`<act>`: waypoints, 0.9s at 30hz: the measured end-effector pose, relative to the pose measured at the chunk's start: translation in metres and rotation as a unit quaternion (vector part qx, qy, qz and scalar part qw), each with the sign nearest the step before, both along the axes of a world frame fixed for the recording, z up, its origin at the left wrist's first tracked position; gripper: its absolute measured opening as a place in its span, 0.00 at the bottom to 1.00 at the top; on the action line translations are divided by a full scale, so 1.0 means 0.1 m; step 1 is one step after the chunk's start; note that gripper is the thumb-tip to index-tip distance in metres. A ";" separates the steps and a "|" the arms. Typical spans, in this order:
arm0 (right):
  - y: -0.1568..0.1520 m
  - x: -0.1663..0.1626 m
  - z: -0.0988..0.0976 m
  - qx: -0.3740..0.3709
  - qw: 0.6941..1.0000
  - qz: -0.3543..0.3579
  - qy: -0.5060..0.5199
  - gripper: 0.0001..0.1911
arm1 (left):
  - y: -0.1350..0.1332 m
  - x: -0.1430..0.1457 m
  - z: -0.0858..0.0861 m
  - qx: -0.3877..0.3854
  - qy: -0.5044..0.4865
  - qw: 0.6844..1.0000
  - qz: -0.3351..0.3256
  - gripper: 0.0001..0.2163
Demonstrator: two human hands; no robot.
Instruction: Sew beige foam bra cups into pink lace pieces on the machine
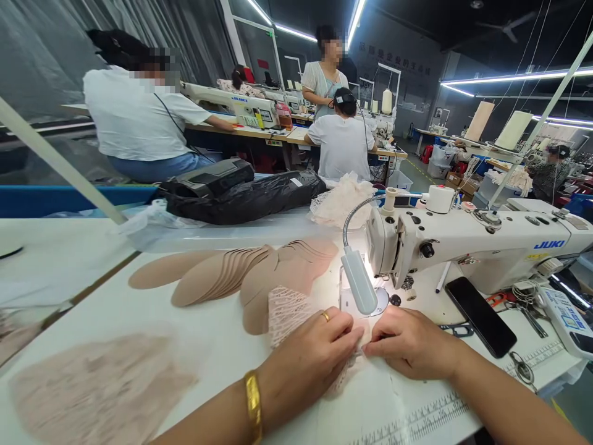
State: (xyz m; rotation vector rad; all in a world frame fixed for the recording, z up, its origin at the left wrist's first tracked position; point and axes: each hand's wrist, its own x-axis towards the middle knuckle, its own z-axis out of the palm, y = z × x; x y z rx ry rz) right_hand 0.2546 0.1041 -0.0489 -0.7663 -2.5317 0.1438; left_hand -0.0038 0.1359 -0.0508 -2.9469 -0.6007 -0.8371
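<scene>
My left hand (319,340) wears a gold ring and bracelet and presses a piece of beige lace fabric (290,314) on the table, its fingers closed at the fabric's edge. Close beside it my right hand (410,341) pinches the same fabric between thumb and forefinger. Both hands sit just in front of the needle area of a white sewing machine (463,238). A lit lamp head (359,281) hangs over that spot and hides part of it. Fanned beige oval pads (217,275) lie behind the lace, to the left.
More lace (102,389) lies at front left. At right are a black phone (480,316), small scissors (456,330), a key ring (522,369) and a control box (567,315). A black plastic bag (245,194) lies behind the table. Several people work at machines beyond.
</scene>
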 end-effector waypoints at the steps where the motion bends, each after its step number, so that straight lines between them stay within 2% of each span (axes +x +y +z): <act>1: 0.00 0.00 0.00 0.001 1.000 -0.009 -0.001 0.16 | 0.01 0.01 -0.03 0.004 -0.015 1.000 -0.001 0.13; 5: 0.02 0.01 -0.02 0.007 0.998 -0.056 -0.013 0.15 | 0.06 0.05 -0.17 0.035 -0.076 0.996 -0.018 0.13; 10: 0.07 0.01 -0.09 0.014 0.996 -0.088 -0.025 0.16 | 0.16 0.09 -0.24 0.032 -0.074 0.996 -0.032 0.13; 19: 0.18 0.01 -0.16 0.032 0.986 -0.161 -0.029 0.15 | 0.44 0.16 -0.20 0.021 -0.058 0.998 -0.032 0.13; 27: 0.20 0.03 -0.18 0.025 0.983 -0.176 -0.038 0.14 | 0.48 0.17 -0.20 0.003 -0.029 1.000 -0.008 0.14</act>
